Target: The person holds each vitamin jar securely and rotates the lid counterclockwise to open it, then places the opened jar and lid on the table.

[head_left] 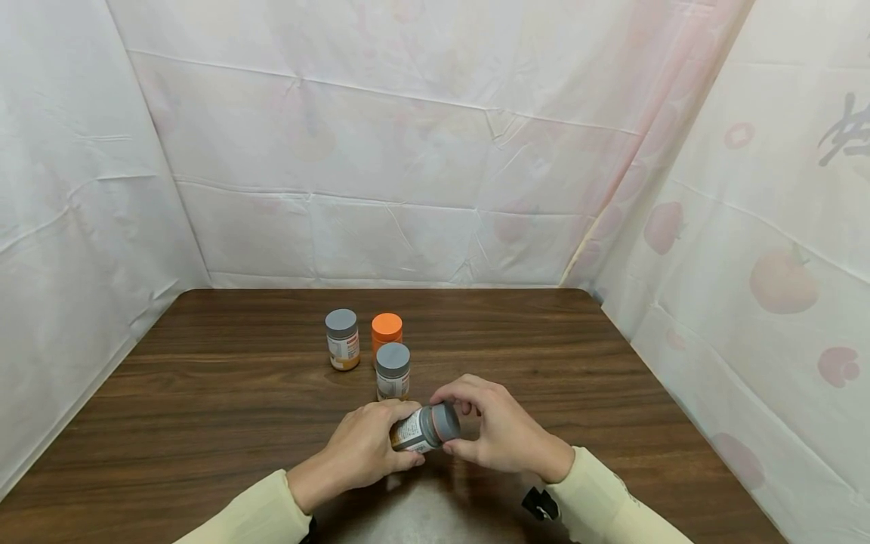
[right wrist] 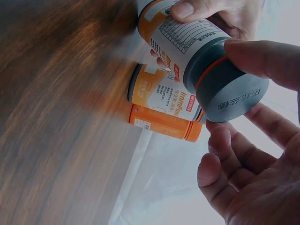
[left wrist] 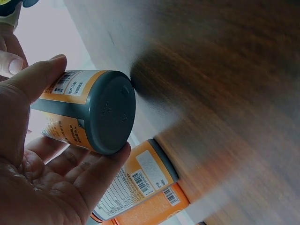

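Observation:
My left hand grips a grey supplement bottle around its labelled body, thumb on the near side. The bottle is tipped on its side, its grey cap pointing right and its base facing the left wrist camera. At the cap, my right hand pinches the rim between thumb and fingertips. An orange-red ring shows under the cap's lower edge in the right wrist view. Just behind the held bottle stands a second grey-capped bottle, its foot partly hidden by the left hand.
An orange bottle stands upright behind that one, partly covered by it. Another grey-capped bottle is to its left. Everything is on a dark wooden table, with pale printed sheets hanging at the back and sides.

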`<state>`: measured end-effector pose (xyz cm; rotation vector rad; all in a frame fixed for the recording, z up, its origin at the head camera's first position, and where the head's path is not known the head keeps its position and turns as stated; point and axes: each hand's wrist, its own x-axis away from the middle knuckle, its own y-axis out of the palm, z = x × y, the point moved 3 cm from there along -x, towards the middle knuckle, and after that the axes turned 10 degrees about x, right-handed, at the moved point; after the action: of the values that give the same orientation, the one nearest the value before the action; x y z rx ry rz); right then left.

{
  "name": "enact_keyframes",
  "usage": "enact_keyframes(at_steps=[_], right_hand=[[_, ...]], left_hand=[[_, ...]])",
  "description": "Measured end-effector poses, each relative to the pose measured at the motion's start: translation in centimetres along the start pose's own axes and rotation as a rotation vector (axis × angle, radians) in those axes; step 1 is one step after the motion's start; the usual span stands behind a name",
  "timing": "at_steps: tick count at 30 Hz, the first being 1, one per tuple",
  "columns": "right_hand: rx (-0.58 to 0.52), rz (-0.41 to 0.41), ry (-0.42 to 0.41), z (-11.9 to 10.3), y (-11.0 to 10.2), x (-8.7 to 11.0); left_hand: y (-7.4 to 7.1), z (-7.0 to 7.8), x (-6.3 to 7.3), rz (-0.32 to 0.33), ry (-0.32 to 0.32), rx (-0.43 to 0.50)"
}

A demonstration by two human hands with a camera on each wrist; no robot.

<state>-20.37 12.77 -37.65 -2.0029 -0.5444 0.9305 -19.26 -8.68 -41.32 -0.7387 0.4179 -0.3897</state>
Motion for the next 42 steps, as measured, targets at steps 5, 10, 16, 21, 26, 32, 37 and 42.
enact_keyframes(at_steps=[5, 10, 16, 21, 26, 32, 37, 42], right_hand=[[0.008, 0.001, 0.014, 0.0, -0.2, 0.1], [0.015, 0.005, 0.033, 0.1, -0.5, 0.1], [0.019, 0.011, 0.058, 0.3, -0.7, 0.2], [0.036, 0.018, 0.091, 0.6, -0.8, 0.4], [0.042, 0.016, 0.111, 1.0, -0.8, 0.5], [0.041, 0.018, 0.152, 1.4, -0.9, 0.7], [0.037, 0.008, 0.194, 1.9, -0.9, 0.8], [0.044, 0.006, 0.229, 2.6, -0.9, 0.9]], left_hand=[[0.1, 0.0, 0.0, 0.000, -0.006, 0.003], [0.0, 0.0, 0.1, 0.014, 0.013, 0.000], [0.0, -0.2, 0.2, 0.027, 0.010, 0.006], [-0.2, -0.3, 0.3, 0.033, -0.008, 0.028], [-0.3, -0.3, 0.3, 0.038, -0.028, 0.043], [-0.5, -0.4, 0.5, 0.046, -0.034, 0.061], [-0.8, -0.3, 0.6, 0.061, -0.029, 0.057], [-0.9, -0.3, 0.7, 0.068, -0.031, 0.047]])
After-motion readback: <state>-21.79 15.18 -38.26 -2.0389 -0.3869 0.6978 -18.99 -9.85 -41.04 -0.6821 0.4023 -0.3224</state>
